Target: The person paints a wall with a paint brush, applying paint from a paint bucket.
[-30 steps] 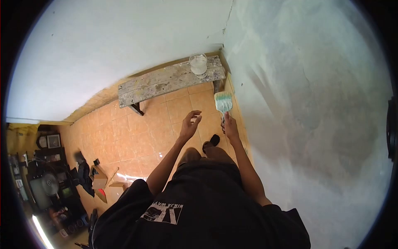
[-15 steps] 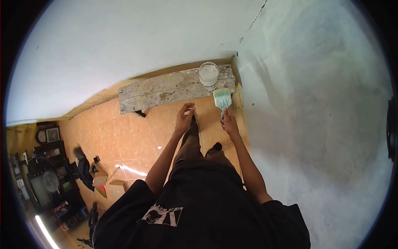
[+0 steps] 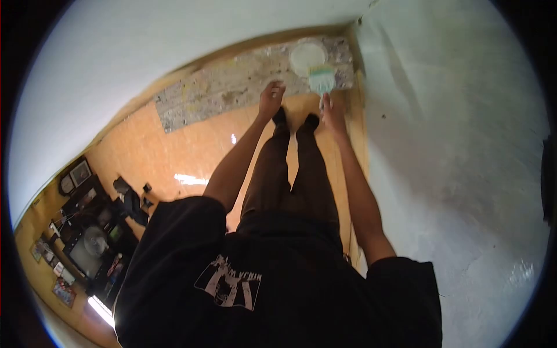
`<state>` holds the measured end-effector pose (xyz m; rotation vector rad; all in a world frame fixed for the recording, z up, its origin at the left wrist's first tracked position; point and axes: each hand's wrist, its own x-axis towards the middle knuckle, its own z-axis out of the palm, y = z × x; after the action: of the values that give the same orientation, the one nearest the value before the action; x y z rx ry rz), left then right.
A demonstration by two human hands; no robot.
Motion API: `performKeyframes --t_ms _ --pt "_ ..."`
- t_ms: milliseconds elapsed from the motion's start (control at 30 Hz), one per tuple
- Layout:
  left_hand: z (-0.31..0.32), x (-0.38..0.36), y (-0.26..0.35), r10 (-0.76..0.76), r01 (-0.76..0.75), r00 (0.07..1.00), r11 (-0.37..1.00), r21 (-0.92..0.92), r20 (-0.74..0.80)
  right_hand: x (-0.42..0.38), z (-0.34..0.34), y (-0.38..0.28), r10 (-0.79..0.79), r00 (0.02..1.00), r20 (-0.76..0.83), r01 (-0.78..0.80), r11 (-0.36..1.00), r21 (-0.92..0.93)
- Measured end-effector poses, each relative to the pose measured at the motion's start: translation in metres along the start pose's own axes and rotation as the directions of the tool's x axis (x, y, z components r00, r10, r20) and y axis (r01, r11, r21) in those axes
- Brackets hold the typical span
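Brush (image 3: pixel 322 82) hovering by tub (image 3: pixel 308 55) in tight corner

The right hand (image 3: pixel 333 118) is clamping on the brush's handle, and the bristles are pointing away from the body. From above, they are overlapping the tub's near side; whether they are touching it, one cannot tell. The left hand (image 3: pixel 271 100) is hanging in the air with its fingers loosely bent and blurred, overlapping the front edge of the desk (image 3: pixel 214 90).

The stained desk is running along the back wall (image 3: pixel 174 40), and the tub is standing near its right end, close to the corner. The side wall (image 3: pixel 452 145), grey and patchy, is closing off the space right of the brush. Both feet (image 3: pixel 312 120) are standing on the floor (image 3: pixel 203 145) near the desk, and the legs (image 3: pixel 267 174) are taking up the space between the arms. Light is glaring off the floor left of them.

Well apart, at the lower left, a fan (image 3: pixel 96 240) is standing before a screen (image 3: pixel 81 261), and a lamp (image 3: pixel 102 310) is glowing below.
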<state>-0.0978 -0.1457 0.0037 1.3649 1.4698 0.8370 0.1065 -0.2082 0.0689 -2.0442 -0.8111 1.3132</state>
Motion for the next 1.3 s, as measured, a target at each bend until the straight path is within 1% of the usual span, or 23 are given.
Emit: performKeyframes --t_ms 33,67,100,167,200,233,300,400,500,533,600,667,700,733,800,833,933,1000,1033,1067,1167,1267,1300 --pt "0.009 0.008 -0.01 0.008 -0.008 1.0 0.999 0.039 -0.002 0.017 0.0 0.008 -0.005 0.999 0.048 0.009 0.997 -0.073" --pt "0.018 0.012 -0.01 -0.046 0.046 0.999 0.999 -0.015 -0.017 0.033 0.0 0.016 -0.011 0.995 0.095 0.024 0.989 -0.145" --pt "0.028 0.019 -0.023 -0.083 0.083 0.996 0.996 -0.015 -0.018 0.048 0.002 0.024 0.061 0.992 0.114 -0.038 0.98 -0.194" --pt "0.046 0.024 -0.032 -0.003 -0.002 0.998 0.995 -0.096 -0.058 0.055 0.0 0.009 -0.032 0.994 0.109 0.047 0.989 -0.138" --pt "0.053 0.024 -0.02 -0.208 0.2 0.978 0.966 -0.167 -0.034 0.067 -0.005 0.011 -0.008 0.986 0.165 0.045 0.974 -0.224" --pt "0.057 0.026 -0.011 -0.393 0.38 0.919 0.897 -0.228 -0.013 0.08 -0.009 0.015 0.005 0.974 0.226 0.064 0.952 -0.298" --pt "0.08 0.039 -0.054 -0.425 0.407 0.9 0.897 -0.172 -0.091 0.098 -0.009 0.022 -0.005 0.98 0.201 0.064 0.955 -0.29" --pt "0.104 0.04 -0.065 -0.384 0.332 0.887 0.916 -0.224 -0.257 0.092 -0.011 0.002 0.006 0.986 0.169 0.018 0.99 -0.138" --pt "0.116 0.071 -0.085 -0.604 0.564 0.791 0.781 -0.269 -0.095 0.128 -0.011 0.035 0.036 0.982 0.186 0.002 0.979 -0.204" --pt "0.116 0.074 -0.068 -0.65 0.6 0.744 0.752 -0.273 -0.153 0.127 -0.014 0.023 0.076 0.983 0.166 -0.038 0.974 -0.223" --pt "0.112 0.082 -0.061 -0.664 0.614 0.737 0.736 -0.284 -0.127 0.112 -0.01 -0.024 0.165 0.978 0.126 -0.127 0.957 -0.262" --pt "0.103 0.091 -0.057 -0.667 0.63 0.744 0.723 -0.285 -0.048 0.128 -0.01 -0.013 0.043 0.986 0.161 0.016 0.939 -0.344" --pt "0.099 0.098 -0.051 -0.675 0.645 0.736 0.724 -0.247 -0.057 0.138 -0.01 -0.008 -0.018 0.983 0.185 0.089 0.919 -0.383" --pt "0.095 0.102 -0.049 -0.683 0.659 0.727 0.723 -0.207 -0.069 0.144 -0.008 -0.006 -0.03 0.979 0.203 0.11 0.914 -0.392" --pt "0.091 0.107 -0.051 -0.598 0.571 0.801 0.782 -0.25 -0.041 0.156 -0.009 -0.008 -0.059 0.97 0.237 0.156 0.898 -0.411" --pt "0.088 0.11 -0.056 -0.55 0.523 0.834 0.808 -0.273 -0.031 0.16 -0.008 -0.013 -0.023 0.967 0.253 0.14 0.879 -0.457" --pt "0.078 0.121 -0.075 -0.409 0.405 0.912 0.905 -0.126 -0.009 0.167 -0.006 -0.032 0.08 0.956 0.283 0.102 0.812 -0.575" --pt "0.07 0.131 -0.087 -0.405 0.405 0.914 0.907 -0.115 0.023 0.179 -0.001 -0.015 -0.045 0.971 0.237 0.175 0.808 -0.563" --pt "0.069 0.131 -0.074 -0.404 0.406 0.914 0.908 -0.109 0.039 0.171 0.001 -0.025 -0.106 0.971 0.213 0.21 0.803 -0.558" --pt "0.069 0.131 -0.061 -0.413 0.412 0.911 0.911 -0.033 -0.023 0.167 -0.003 -0.038 0.052 0.965 0.257 0.097 0.839 -0.536" --pt "0.066 0.136 -0.054 -0.422 0.423 0.906 0.904 -0.055 0.036 0.177 0.005 -0.023 -0.078 0.971 0.225 0.199 0.784 -0.588" --pt "0.065 0.135 -0.043 -0.412 0.412 0.909 0.911 0.008 0.066 0.157 -0.006 -0.076 0.108 0.943 0.314 0.14 0.73 -0.669" --pt "0.066 0.136 -0.039 -0.404 0.404 0.912 0.915 0.023 0.066 0.162 -0.005 -0.072 0.035 0.946 0.323 0.21 0.692 -0.691"
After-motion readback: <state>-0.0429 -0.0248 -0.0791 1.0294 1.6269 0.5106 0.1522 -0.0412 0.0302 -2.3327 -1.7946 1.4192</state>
